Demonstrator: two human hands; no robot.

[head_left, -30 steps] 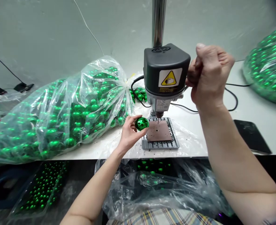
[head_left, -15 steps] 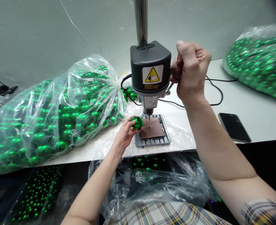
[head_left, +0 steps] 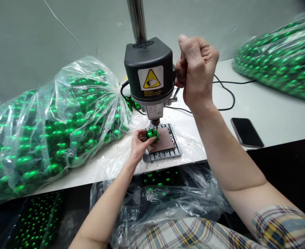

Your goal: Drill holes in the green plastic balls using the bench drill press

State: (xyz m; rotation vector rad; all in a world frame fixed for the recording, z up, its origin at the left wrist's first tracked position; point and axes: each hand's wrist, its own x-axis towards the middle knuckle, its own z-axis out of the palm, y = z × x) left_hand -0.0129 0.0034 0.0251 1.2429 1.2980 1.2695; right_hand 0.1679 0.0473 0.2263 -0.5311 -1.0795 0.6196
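Observation:
Between the thumb and fingers of my left hand (head_left: 139, 143) is a shiny green ball (head_left: 151, 134), held just left of the drill bit. Under it lies a square brown board (head_left: 164, 140) on the slotted grey base plate (head_left: 178, 151), with dark shavings scattered around. Above stands a bench drill press (head_left: 148, 72) with a black motor housing and a yellow warning label. My right hand (head_left: 197, 69) is closed in a fist at the right side of the housing, around the drill press's feed lever (head_left: 177, 92); most of the lever is hidden by the fingers.
A big clear bag of green balls (head_left: 72, 128) fills the table's left side, and another bag (head_left: 279, 62) lies at the back right. A phone (head_left: 246, 132) rests near the front edge. A black cable (head_left: 232, 98) loops behind my right arm. Below the edge hangs plastic sheeting (head_left: 152, 204).
The view has shifted, moving the drill press leftward in the picture. My left hand has turned the green ball and brought it closer to the bit. My right hand keeps its grip.

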